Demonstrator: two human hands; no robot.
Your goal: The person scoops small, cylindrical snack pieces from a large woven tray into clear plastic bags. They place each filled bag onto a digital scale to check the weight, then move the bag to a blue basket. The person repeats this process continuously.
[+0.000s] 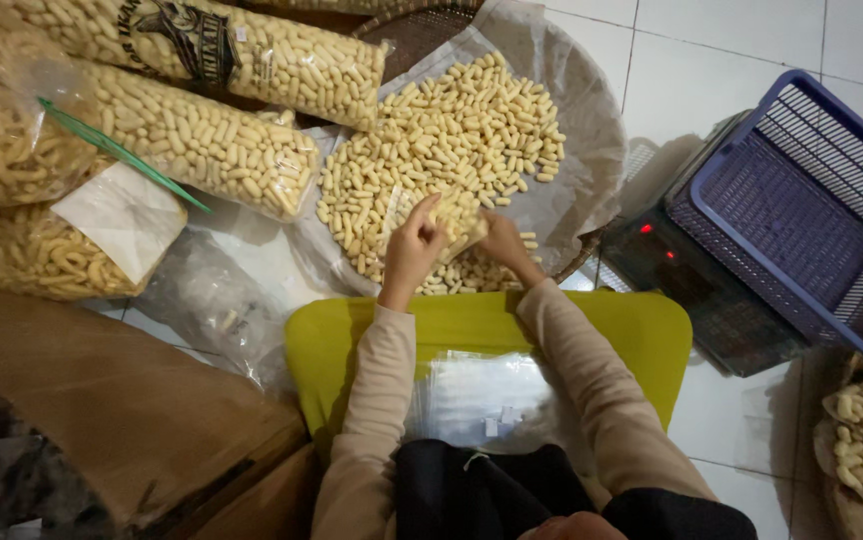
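Both hands, left hand and right hand, pinch one small clear bag of pale, stubby puffed snacks at centre. Three sealed glossy sacks (crinkly plastic) lie at ten o'clock; a purple mesh basket at three.

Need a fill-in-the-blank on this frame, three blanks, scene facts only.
1. Both hands, left hand and right hand, hold a small clear bag over a pile of pale ____ snacks.
2. The empty mesh basket at the right is ____ in colour.
3. It sits on a weighing scale showing ____ lights.

Missing words: stick-shaped; purple; red
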